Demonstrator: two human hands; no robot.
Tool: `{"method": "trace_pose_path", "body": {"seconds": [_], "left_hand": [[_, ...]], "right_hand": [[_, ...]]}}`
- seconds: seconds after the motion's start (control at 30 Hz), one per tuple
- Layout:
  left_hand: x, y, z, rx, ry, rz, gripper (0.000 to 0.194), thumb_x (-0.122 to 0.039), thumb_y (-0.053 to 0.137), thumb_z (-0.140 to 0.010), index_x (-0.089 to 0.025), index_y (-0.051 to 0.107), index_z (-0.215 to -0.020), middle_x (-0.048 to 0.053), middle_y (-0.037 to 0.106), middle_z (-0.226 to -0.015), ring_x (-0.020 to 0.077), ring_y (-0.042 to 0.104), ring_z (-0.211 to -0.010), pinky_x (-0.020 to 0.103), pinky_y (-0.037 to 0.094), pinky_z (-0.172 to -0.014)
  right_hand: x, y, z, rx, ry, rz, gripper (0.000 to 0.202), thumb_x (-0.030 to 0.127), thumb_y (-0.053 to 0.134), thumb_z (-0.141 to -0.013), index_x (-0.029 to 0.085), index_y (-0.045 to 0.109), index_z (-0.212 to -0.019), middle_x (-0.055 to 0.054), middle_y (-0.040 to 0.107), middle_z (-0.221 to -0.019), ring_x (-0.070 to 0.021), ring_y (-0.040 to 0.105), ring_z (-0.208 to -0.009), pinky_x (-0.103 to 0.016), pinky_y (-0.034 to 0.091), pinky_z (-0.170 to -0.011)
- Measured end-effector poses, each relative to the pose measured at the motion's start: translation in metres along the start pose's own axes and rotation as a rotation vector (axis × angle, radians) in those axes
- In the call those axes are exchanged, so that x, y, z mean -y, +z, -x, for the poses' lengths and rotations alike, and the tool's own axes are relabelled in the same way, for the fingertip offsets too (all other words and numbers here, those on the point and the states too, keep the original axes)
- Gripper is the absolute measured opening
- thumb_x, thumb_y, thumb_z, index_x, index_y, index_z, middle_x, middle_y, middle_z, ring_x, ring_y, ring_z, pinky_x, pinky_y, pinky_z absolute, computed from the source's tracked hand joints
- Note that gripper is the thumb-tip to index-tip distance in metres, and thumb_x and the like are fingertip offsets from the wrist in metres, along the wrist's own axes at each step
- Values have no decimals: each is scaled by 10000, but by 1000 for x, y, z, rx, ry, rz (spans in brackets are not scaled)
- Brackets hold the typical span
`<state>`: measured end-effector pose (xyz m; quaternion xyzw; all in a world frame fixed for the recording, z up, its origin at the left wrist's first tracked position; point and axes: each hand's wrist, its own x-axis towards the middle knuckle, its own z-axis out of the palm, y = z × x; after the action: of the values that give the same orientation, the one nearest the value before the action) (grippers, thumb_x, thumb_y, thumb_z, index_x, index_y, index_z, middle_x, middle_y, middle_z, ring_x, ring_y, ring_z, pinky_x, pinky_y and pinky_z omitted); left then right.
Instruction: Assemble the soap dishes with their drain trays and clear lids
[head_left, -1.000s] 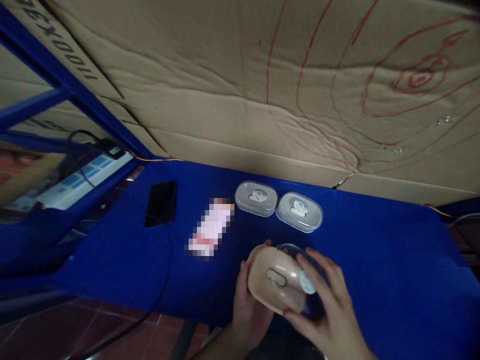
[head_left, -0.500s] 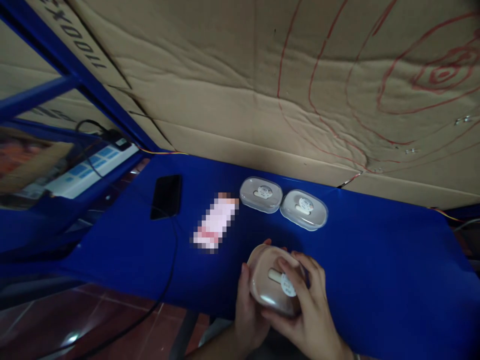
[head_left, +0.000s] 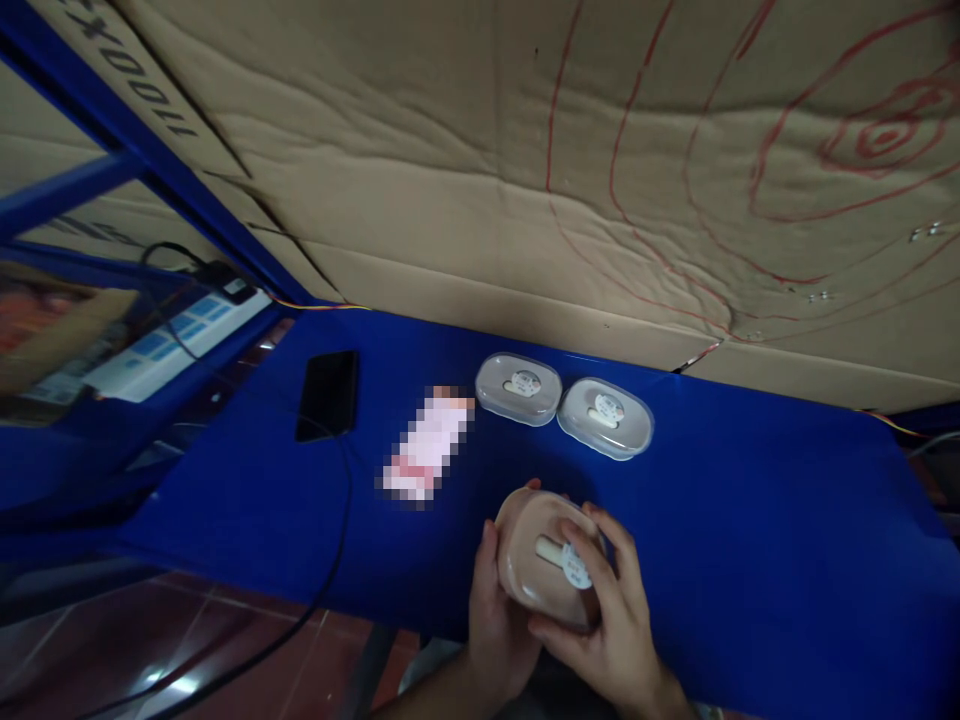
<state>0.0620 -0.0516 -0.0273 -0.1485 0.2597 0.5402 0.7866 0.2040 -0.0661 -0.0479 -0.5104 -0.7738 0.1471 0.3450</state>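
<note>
Both hands hold a rounded pinkish container with a clear lid [head_left: 525, 570] above the front edge of the blue table. My left hand [head_left: 499, 610] grips it from the left and below, thumb up along its side. Around its right side is my right hand [head_left: 611, 610], fingertips resting on the lid beside a round white label and a pale oblong tab. Farther back, two similar lidded containers lie side by side on the table, a left one [head_left: 517, 390] and a right one [head_left: 606, 418], each with a round label on top.
A black phone [head_left: 328, 395] lies at the left with a dark cable [head_left: 341, 540] near it. A pixelated bright rectangle [head_left: 427, 445] is between it and the containers. Cardboard [head_left: 420, 150] with red lines walls the back. At far left is a white power strip [head_left: 180, 340].
The view has shifted slightly, so the table things sit a little farther left. Both hands keep their hold on the container, and the right hand has barely moved.
</note>
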Motion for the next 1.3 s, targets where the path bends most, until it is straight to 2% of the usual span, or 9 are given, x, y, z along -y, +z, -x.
{"method": "trace_pose_path", "body": {"seconds": [0.27,0.6,0.73,0.83,0.9,1.0,1.1,1.23,1.3], "left_hand": [[2,8,1,58,68,-68,552,-583,682,-857,-248,661,-1296,107,776,-1215,347,695,-1180,541,376,-1163],[8,6,6,161,156,-108,556,-597,679,-849,-235,698,-1270,113,769,-1240,353,683,-1200,542,407,-1150],[6,4,6,157,174,-100,559,-608,646,-870,-238,692,-1286,112,760,-1268,348,651,-1260,532,369,-1187],[6,-1,4,158,164,-131,599,-623,654,-870,-259,650,-1345,103,741,-1315,343,614,-1319,533,309,-1229],[8,-3,2,179,97,-166,639,-625,667,-872,-280,594,-1405,95,722,-1354,337,581,-1363,535,280,-1248],[10,-4,-4,196,-14,-286,649,-529,675,-918,-297,492,-1495,92,657,-1453,315,524,-1425,514,275,-1261],[7,-2,-10,141,0,-448,606,-393,689,-941,-295,483,-1502,86,602,-1514,297,483,-1460,481,282,-1265],[-6,-4,-14,71,55,-537,455,-379,700,-925,-235,633,-1351,103,722,-1325,318,584,-1360,498,335,-1236],[-14,-10,-13,55,91,-557,385,-383,699,-918,-204,696,-1259,108,762,-1210,324,640,-1281,510,372,-1208]], "right_hand": [[0,-9,0,28,-6,10,765,672,588,-936,275,388,-1559,-161,361,-1509,-378,485,-1356,-543,566,-1005],[-5,-8,7,20,-69,-4,887,693,775,-774,317,442,-1506,-139,300,-1537,-413,412,-1399,-564,536,-1043],[-4,-5,2,33,-42,-65,886,695,778,-770,303,440,-1489,-142,288,-1554,-402,405,-1424,-555,520,-1070],[-3,-9,-2,60,-44,-71,863,631,793,-793,286,420,-1491,-151,284,-1585,-401,420,-1429,-547,517,-1074],[-7,-18,-3,100,-43,-30,826,535,805,-814,273,419,-1495,-159,314,-1585,-399,447,-1415,-534,519,-1069],[-29,-42,1,135,-35,72,755,465,769,-852,269,432,-1498,-165,376,-1561,-397,477,-1392,-534,519,-1055],[-74,-69,5,92,58,176,716,475,722,-890,270,420,-1506,-162,450,-1513,-379,510,-1369,-524,524,-1042],[-141,-104,3,48,153,376,656,562,653,-927,275,457,-1483,-152,500,-1482,-367,533,-1355,-528,499,-1065],[-156,-118,-7,96,129,488,705,673,604,-917,284,466,-1488,-156,466,-1540,-406,473,-1413,-594,436,-1103]]}}
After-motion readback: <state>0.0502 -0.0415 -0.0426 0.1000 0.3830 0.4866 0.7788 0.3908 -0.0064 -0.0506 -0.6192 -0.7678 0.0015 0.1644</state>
